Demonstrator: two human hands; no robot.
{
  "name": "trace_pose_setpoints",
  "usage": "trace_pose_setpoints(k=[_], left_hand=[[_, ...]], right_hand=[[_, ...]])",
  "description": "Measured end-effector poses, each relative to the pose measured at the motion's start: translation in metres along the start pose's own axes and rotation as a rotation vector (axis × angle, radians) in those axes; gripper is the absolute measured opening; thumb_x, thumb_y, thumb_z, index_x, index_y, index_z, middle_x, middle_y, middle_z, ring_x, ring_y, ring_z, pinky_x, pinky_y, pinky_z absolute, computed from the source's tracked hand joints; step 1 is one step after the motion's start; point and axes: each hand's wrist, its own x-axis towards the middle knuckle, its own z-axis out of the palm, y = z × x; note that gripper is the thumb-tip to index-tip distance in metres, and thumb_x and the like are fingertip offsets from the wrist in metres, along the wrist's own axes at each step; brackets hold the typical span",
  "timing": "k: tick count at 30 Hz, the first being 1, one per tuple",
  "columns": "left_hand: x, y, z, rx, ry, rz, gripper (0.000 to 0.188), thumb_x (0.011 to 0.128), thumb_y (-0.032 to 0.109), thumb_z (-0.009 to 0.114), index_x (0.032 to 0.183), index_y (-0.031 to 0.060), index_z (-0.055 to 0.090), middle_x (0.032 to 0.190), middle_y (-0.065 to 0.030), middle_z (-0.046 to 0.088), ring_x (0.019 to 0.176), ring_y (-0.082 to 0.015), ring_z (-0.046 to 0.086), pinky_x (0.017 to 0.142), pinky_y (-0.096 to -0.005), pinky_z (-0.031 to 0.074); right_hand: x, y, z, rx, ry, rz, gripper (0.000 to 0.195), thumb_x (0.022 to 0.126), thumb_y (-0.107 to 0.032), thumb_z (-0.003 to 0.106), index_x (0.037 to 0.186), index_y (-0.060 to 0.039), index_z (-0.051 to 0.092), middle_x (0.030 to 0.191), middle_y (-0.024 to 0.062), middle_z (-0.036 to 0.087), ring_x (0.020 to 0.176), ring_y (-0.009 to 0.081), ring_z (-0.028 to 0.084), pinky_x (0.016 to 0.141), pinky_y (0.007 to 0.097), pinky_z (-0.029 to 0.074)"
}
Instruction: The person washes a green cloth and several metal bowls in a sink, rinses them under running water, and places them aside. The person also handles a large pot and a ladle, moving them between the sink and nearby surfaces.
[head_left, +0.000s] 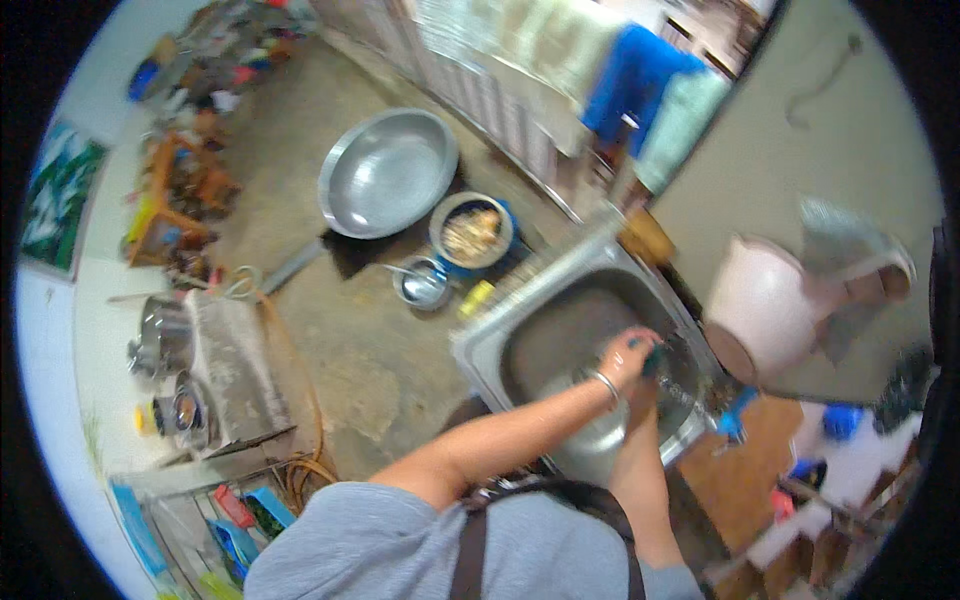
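Both hands are together over the right part of a stainless steel sink basin. My left hand, with a silver bangle at its wrist, curls over a small dark green thing, perhaps a scouring pad. Pressed against its other side is my right hand, partly hidden by the left. Blur hides the exact finger positions. White flecks, perhaps suds or water, show on the left hand. A tap with a blue handle stands at the sink's right rim.
Beyond the sink's left side are a large metal basin, a pot with pale food, a small metal pan and a yellow object. A pinkish-white bucket is at the right. An orange hose runs along the floor.
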Motion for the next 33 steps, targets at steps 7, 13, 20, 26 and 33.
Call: trace_pose_setpoints(k=[7,13,20,26,33], left_hand=[[0.050,-0.044,-0.063,-0.082,0.254,-0.265,0.034,0.077,0.035,0.054,0.099,0.0085,0.055,0.095,-0.0075,0.056,0.085,-0.0186,0.052,0.067,-0.0327,0.045],[0.057,-0.048,-0.042,-0.369,-0.072,-0.474,0.045,0.079,0.048,0.044,0.098,0.0082,0.054,0.097,-0.0116,0.055,0.089,-0.0239,0.050,0.076,-0.0426,0.038],[0.084,-0.087,-0.024,-0.730,-0.655,-0.584,0.049,0.076,0.052,0.046,0.087,0.0063,0.057,0.085,-0.0106,0.056,0.070,-0.0241,0.053,0.062,-0.0393,0.041],[0.082,-0.120,-0.004,-0.088,-0.155,-0.100,0.035,0.076,0.035,0.051,0.089,0.0019,0.056,0.086,-0.0109,0.056,0.080,-0.0240,0.054,0.067,-0.0396,0.043],[0.056,-0.070,0.007,-0.691,-0.012,-0.539,0.030,0.076,0.028,0.046,0.095,0.0068,0.056,0.074,-0.0067,0.055,0.061,-0.0207,0.050,0.060,-0.0329,0.041]], right_hand=[[-0.030,-0.026,0.062,-0.289,0.080,0.407,0.047,0.076,-0.040,0.054,0.109,-0.0055,0.049,0.099,0.0065,0.054,0.088,0.0190,0.052,0.081,0.0283,0.039],[-0.024,-0.061,0.070,-1.003,-0.112,-0.104,0.034,0.070,-0.008,0.058,0.102,0.0017,0.053,0.091,0.0061,0.057,0.082,0.0148,0.054,0.074,0.0261,0.041],[-0.063,-0.016,0.094,-1.368,0.100,-0.613,0.027,0.080,-0.027,0.050,0.088,-0.0020,0.057,0.086,0.0158,0.049,0.080,0.0319,0.045,0.072,0.0423,0.035],[-0.062,-0.003,0.093,-1.356,0.190,-0.886,0.023,0.067,-0.022,0.064,0.066,-0.0044,0.049,0.069,0.0113,0.047,0.067,0.0278,0.044,0.064,0.0391,0.037],[-0.026,-0.005,0.037,-1.003,0.524,-0.536,0.013,0.072,-0.012,0.050,0.080,-0.0032,0.047,0.083,0.0094,0.052,0.079,0.0208,0.049,0.070,0.0334,0.041]])
